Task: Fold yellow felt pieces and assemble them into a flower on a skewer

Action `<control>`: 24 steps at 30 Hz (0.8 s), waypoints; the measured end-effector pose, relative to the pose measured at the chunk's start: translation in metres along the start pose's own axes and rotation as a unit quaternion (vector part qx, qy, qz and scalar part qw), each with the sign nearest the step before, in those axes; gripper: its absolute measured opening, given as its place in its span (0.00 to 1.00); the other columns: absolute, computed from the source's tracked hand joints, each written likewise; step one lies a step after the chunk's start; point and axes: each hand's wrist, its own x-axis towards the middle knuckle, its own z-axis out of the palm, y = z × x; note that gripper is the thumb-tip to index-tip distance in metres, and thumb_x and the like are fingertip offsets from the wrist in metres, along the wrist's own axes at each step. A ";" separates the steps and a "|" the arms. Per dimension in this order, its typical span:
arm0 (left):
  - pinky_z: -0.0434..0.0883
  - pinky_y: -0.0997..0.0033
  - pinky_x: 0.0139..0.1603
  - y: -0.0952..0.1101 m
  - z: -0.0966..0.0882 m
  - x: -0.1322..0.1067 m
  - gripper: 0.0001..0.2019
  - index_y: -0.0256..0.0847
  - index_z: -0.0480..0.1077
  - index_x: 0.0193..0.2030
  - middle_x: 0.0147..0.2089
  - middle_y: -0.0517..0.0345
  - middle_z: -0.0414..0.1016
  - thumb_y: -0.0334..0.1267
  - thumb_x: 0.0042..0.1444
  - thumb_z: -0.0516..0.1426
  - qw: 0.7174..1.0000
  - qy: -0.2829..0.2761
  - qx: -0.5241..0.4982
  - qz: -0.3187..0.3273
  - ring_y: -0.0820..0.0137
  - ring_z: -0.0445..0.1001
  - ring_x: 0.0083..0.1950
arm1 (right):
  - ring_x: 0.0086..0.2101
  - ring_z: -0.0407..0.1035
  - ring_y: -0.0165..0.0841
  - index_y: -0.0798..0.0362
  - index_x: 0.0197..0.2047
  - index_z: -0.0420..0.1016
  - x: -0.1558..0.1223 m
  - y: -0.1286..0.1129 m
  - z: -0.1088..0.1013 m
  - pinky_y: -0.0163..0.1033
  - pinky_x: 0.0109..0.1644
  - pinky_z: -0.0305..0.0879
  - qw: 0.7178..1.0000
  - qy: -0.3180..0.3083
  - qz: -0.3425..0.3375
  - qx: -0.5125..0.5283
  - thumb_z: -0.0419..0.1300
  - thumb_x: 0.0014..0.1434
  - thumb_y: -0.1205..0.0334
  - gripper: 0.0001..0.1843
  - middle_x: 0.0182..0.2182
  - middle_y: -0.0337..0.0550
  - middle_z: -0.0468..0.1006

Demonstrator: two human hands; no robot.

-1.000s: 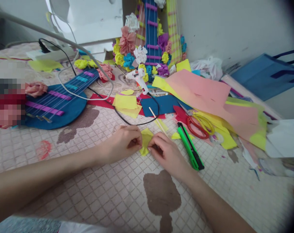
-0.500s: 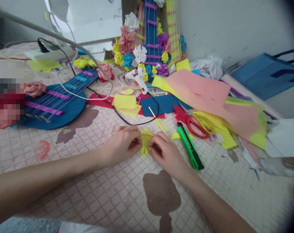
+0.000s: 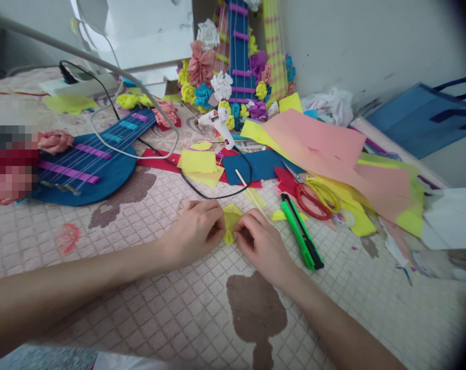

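A small piece of yellow crepe paper (image 3: 231,221) is stretched between my two hands, just above the patterned tablecloth. My left hand (image 3: 202,226) pinches its left edge, fingers curled. My right hand (image 3: 260,240) pinches the opposite edge between thumb and fingers. The paper looks bunched at its lower end. Right beside my right hand lies a green utility knife (image 3: 301,231). A thin wooden stick (image 3: 248,191) rests behind the hands, partly hidden by the right one.
Scissors with red and yellow handles (image 3: 313,198) lie right. A white glue gun (image 3: 219,126), its black cord looping forward, stands behind paper squares (image 3: 199,160). Left is a blue paper guitar (image 3: 90,169). Pink paper sheets (image 3: 313,136) pile at right; a blue bag (image 3: 421,121) leans behind.
The lower end of the yellow paper has drawn in slightly between my fingers. My hands have otherwise hardly moved, and the things around them are unchanged.
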 end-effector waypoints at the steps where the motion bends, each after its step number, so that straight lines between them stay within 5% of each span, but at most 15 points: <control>1: 0.60 0.64 0.42 0.000 0.000 0.000 0.04 0.37 0.65 0.29 0.33 0.59 0.69 0.26 0.51 0.53 1.000 -0.001 0.000 0.000 0.69 0.69 0.36 | 0.33 0.63 0.33 0.52 0.31 0.62 0.000 0.000 0.000 0.38 0.35 0.61 1.000 0.002 0.001 -0.003 0.53 0.56 0.73 0.07 0.33 0.41 0.65; 24: 0.60 0.64 0.41 -0.001 -0.001 -0.001 0.03 0.38 0.65 0.29 0.32 0.59 0.69 0.29 0.52 0.53 1.000 -0.002 0.020 0.011 0.69 0.69 0.36 | 0.32 0.63 0.32 0.51 0.30 0.62 -0.001 -0.002 0.000 0.37 0.34 0.62 1.000 0.015 0.012 -0.001 0.53 0.55 0.72 0.06 0.32 0.40 0.66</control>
